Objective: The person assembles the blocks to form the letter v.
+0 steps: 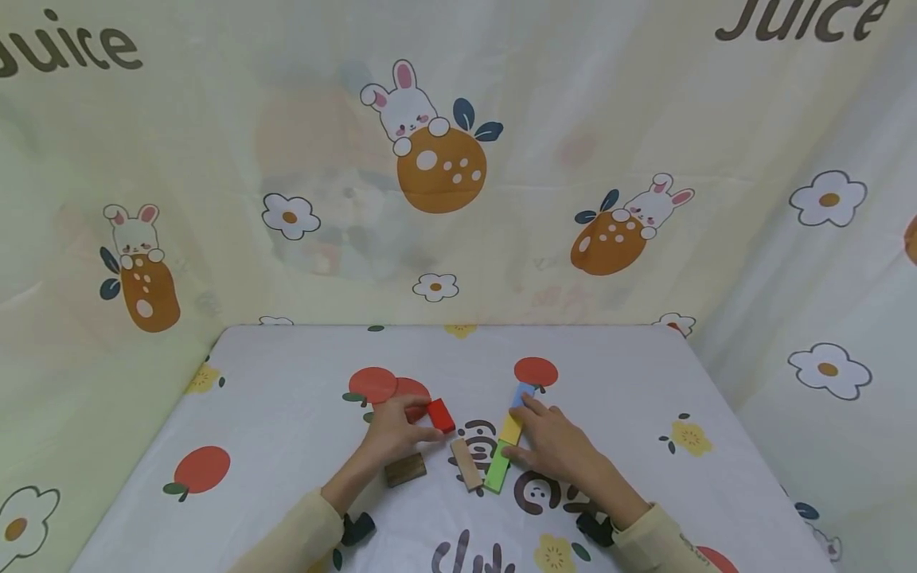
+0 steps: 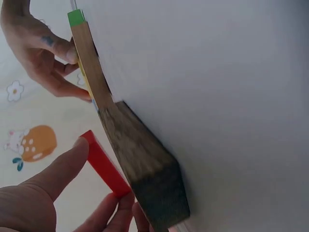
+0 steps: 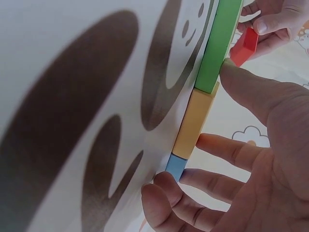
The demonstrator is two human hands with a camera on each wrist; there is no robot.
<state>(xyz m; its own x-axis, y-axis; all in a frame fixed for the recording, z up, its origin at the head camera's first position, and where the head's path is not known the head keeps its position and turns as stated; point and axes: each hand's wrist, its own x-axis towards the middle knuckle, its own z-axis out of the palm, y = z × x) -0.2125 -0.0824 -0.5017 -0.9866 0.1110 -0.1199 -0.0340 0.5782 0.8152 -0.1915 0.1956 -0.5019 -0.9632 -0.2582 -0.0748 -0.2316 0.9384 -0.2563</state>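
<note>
My left hand (image 1: 396, 430) pinches a red block (image 1: 441, 415) between thumb and fingers. In the left wrist view the red block (image 2: 107, 166) stands tilted beside a dark brown wooden block (image 2: 140, 145). A blue block (image 1: 524, 391), a yellow block (image 1: 511, 430) and a green block (image 1: 497, 469) lie end to end in a slanted row. My right hand (image 1: 559, 446) rests along the row's right side. In the right wrist view its thumb touches the green block (image 3: 217, 53), and its fingertips lie against the yellow block (image 3: 192, 123) and blue block (image 3: 175, 166).
A light wooden block (image 1: 466, 464) lies left of the green one. The dark brown block (image 1: 405, 470) lies near my left wrist. Underneath is a white tablecloth (image 1: 286, 493) printed with fruit, flowers and dark lettering. A patterned curtain (image 1: 344, 263) hangs behind the table.
</note>
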